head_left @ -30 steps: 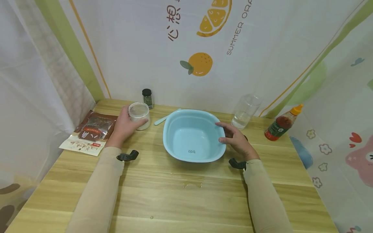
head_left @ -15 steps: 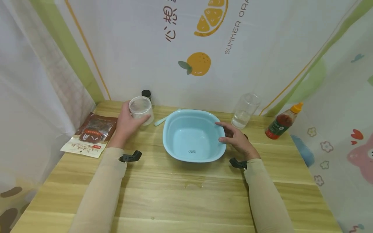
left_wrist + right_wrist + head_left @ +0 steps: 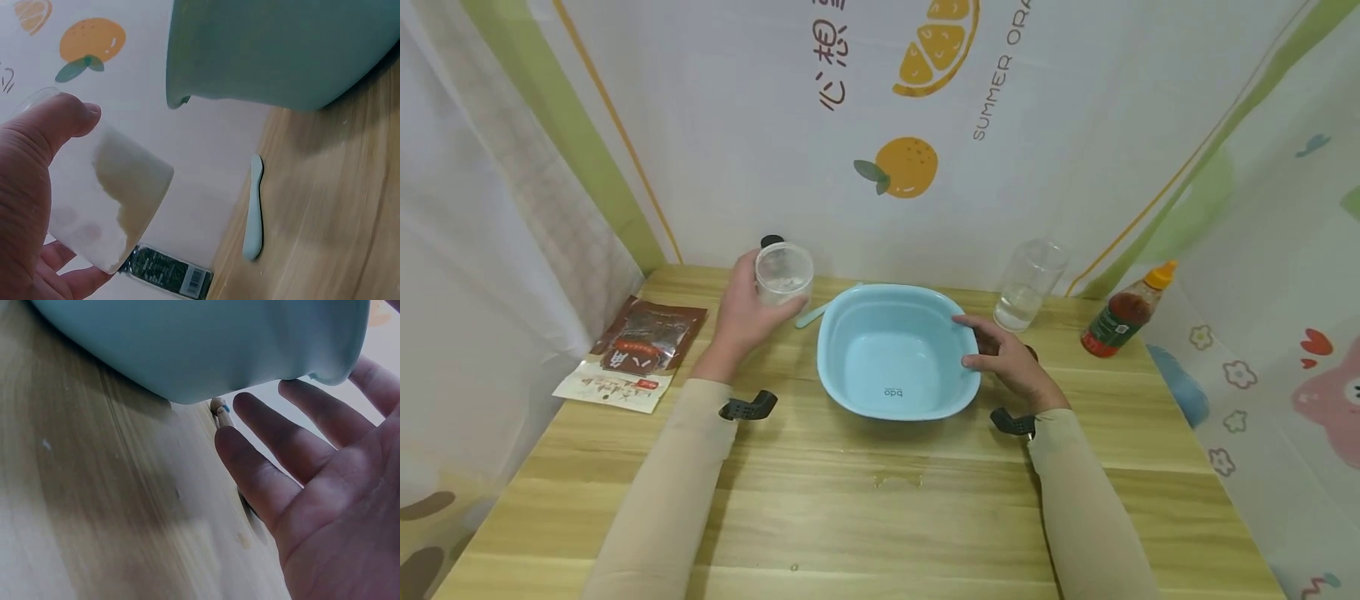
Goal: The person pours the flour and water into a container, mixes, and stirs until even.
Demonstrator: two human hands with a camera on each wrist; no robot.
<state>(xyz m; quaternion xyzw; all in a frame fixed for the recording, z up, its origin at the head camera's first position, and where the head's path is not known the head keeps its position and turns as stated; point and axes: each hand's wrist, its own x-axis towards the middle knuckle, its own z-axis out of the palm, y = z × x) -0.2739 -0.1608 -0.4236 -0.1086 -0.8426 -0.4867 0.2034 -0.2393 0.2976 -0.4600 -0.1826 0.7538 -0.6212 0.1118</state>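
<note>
Left of centre in the head view, the jar [image 3: 785,271] is hanging clear of the worktop [image 3: 865,533], the left hand [image 3: 747,312] gripping its side. At mid-frame, the bowl [image 3: 887,358] is standing with the right hand [image 3: 1009,360] resting spread against its rim. Carrying well probably means keeping the jar level, the bowl steady.

Long beige sleeves [image 3: 658,492], plain fabric; black angled wrist pieces [image 3: 751,407], dotted with small holes.
</note>
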